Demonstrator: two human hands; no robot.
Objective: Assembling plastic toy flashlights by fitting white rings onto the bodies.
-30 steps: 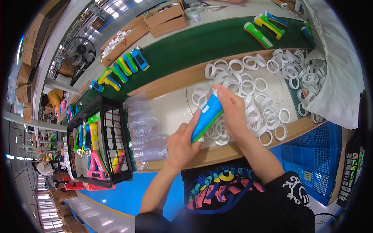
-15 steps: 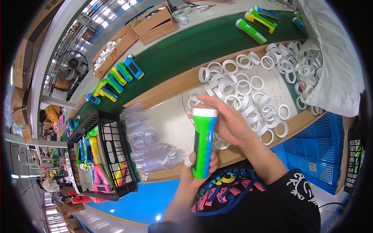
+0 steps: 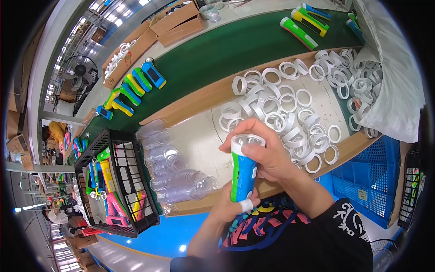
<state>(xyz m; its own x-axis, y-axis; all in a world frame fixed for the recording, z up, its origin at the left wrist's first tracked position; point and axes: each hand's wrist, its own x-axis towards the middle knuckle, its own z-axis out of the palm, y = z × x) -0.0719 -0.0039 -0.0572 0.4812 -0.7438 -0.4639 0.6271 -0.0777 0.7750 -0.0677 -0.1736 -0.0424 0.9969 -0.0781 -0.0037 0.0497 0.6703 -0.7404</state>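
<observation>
A green and blue flashlight [image 3: 244, 177] stands tilted in front of my chest, its lens end up and turned toward me. My left hand [image 3: 225, 206] is wrapped around the lower body; a white band covers part of one finger. At the head, my right hand [image 3: 272, 156] grips the white ring [image 3: 236, 147], with the thumb over its front rim and the fingers behind. Beyond the hands, loose white rings [image 3: 285, 102] lie heaped in a shallow cardboard tray [image 3: 199, 106]. Rows of clear round lenses [image 3: 176, 181] fill the tray's left end.
On the left, a black basket [image 3: 131, 177] holds several colourful flashlights. More flashlights [image 3: 131, 93] line the green belt [image 3: 190, 61], with others at its far right [image 3: 299, 32]. A white plastic bag [image 3: 396, 86] and blue crate [image 3: 369, 181] are on the right.
The flashlight has turned, so its blue side and lens face show more. My right hand has closed onto its white ring, with the thumb now over the front.
</observation>
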